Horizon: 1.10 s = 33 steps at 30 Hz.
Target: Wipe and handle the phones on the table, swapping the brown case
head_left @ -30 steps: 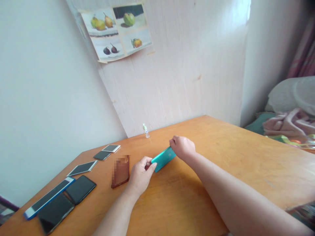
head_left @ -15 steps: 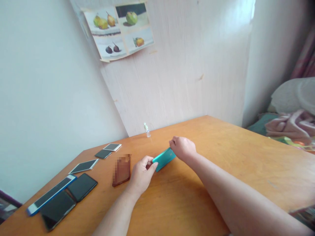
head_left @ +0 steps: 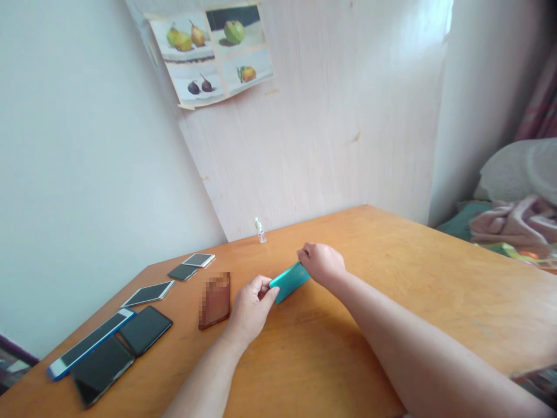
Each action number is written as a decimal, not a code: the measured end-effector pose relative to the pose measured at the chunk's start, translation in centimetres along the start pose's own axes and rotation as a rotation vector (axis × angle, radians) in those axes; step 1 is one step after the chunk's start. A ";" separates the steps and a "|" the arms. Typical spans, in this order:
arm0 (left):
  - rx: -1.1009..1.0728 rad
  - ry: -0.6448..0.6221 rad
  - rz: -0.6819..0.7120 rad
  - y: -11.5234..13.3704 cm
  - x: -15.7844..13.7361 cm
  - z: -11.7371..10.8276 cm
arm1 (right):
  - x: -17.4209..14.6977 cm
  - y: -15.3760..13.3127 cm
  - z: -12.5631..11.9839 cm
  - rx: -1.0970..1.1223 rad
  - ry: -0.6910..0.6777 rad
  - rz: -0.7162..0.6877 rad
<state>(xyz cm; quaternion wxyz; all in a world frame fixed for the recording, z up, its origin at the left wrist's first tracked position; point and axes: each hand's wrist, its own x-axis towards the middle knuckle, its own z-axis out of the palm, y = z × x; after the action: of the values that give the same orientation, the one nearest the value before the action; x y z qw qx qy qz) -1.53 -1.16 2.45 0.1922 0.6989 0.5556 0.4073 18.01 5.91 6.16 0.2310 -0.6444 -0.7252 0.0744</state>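
1. The left hand (head_left: pixel 252 307) has its fingers pinching the left end of a teal phone (head_left: pixel 290 283), thumb laid on the near face.
2. The right hand (head_left: pixel 322 261) is at the phone's right end, knuckles up, fingers curled in; they are mostly hidden, so I cannot tell whether they pinch it.
3. The teal phone is between the two hands, above the middle of the counter (head_left: pixel 304 366), tilted, right end higher; whether its lower edge touches the wood is unclear.
4. Just left of the left hand is a brown case (head_left: pixel 220 307), partly pixelated.
5. Farther left, a blue-edged phone (head_left: pixel 91 343) lies by two black phones (head_left: pixel 145 330); beyond them are three smaller devices (head_left: pixel 148 294).
6. A small clear bottle (head_left: pixel 260 231) stands upright near the counter's back edge.
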 end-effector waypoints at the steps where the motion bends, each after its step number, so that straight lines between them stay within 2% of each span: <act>1: 0.000 0.002 -0.001 0.0 0.0 0.0 | 0.5 0.5 -0.2 -0.005 0.006 0.036; 4: 0.016 0.017 -0.009 -0.1 0.0 0.0 | 0.3 0.3 -0.1 -0.005 0.009 0.015; 9: 0.015 0.022 -0.019 -0.3 0.1 0.0 | -1.8 -1.9 1.1 0.046 -0.013 -0.255; 11: -0.001 0.023 -0.020 -0.5 0.1 0.0 | -1.6 -1.7 1.1 0.062 -0.023 -0.224; 15: -0.058 0.025 -0.032 -0.6 0.2 0.1 | 0.6 0.8 0.6 0.097 -0.005 0.011; 17: -0.080 0.022 -0.037 -0.7 0.3 0.1 | 1.6 1.9 0.6 0.118 0.014 0.067; 26: -0.114 0.046 -0.092 -2.2 0.7 0.3 | 3.0 3.7 2.9 0.188 0.015 0.052; 33: -0.107 0.093 -0.170 -3.1 0.7 0.7 | 3.7 4.5 4.1 0.214 -0.084 0.012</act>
<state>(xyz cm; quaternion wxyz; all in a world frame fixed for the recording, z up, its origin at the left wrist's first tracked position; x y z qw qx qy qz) -2.90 0.61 0.04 0.2369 0.6184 0.5987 0.4506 20.07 10.97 1.58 0.2675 -0.6166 -0.7184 0.1793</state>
